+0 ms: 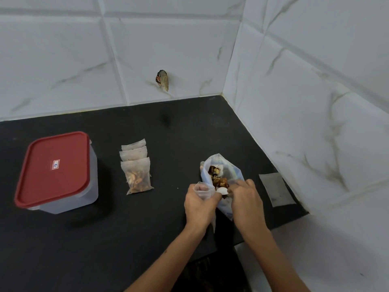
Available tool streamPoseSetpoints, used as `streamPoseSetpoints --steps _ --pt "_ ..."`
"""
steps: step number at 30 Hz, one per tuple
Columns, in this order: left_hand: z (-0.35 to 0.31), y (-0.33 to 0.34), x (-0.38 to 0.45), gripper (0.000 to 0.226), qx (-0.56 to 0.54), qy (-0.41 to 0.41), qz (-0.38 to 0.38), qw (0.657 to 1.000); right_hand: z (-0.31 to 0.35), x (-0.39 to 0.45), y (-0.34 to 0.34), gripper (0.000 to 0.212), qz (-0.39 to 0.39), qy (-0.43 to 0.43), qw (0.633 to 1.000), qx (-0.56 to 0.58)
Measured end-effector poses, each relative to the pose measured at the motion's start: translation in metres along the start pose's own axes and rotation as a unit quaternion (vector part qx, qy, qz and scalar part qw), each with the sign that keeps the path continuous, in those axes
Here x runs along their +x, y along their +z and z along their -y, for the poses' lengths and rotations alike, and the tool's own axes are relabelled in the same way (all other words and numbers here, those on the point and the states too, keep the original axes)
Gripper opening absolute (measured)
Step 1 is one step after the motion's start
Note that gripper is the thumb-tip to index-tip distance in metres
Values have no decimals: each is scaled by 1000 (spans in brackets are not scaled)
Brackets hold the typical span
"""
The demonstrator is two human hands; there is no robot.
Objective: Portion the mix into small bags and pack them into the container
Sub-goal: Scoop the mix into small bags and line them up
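A large clear bag of brown mix [219, 175] lies open on the black counter [147, 228], right of centre. My left hand [200, 204] grips a small empty clear bag [202, 191] with its mouth held open, right beside the big bag. My right hand [245, 199] reaches into the big bag's mouth, its fingers curled on a white scoop [222, 190] among the mix. Three filled small bags [135, 165] lie in an overlapping row at centre. The clear container [56, 171] with its red lid on stands at the left.
A flat stack of empty small bags [275, 189] lies at the right by the wall. Marble-patterned tiled walls enclose the counter at the back and right. A wall fitting [163, 80] sticks out above the counter. The counter's front edge drops off below my right arm.
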State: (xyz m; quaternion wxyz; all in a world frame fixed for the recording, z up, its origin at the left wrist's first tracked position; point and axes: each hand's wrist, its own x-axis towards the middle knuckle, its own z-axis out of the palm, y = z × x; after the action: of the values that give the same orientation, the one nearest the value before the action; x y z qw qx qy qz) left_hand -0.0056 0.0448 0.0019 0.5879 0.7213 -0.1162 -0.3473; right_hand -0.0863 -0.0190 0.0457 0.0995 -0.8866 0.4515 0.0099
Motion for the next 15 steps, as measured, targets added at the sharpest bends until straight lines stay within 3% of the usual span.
streamPoseSetpoints --steps 3,6,15 --pt "1 -4 1 39 8 -6 4 1000 -7 -1 -7 28 -65 56 995 48" --pt "0 -5 1 43 4 -25 9 1000 -10 10 -9 24 -115 53 986 105" --pt "-1 3 9 74 -131 -159 73 976 -15 37 11 30 -29 58 996 65"
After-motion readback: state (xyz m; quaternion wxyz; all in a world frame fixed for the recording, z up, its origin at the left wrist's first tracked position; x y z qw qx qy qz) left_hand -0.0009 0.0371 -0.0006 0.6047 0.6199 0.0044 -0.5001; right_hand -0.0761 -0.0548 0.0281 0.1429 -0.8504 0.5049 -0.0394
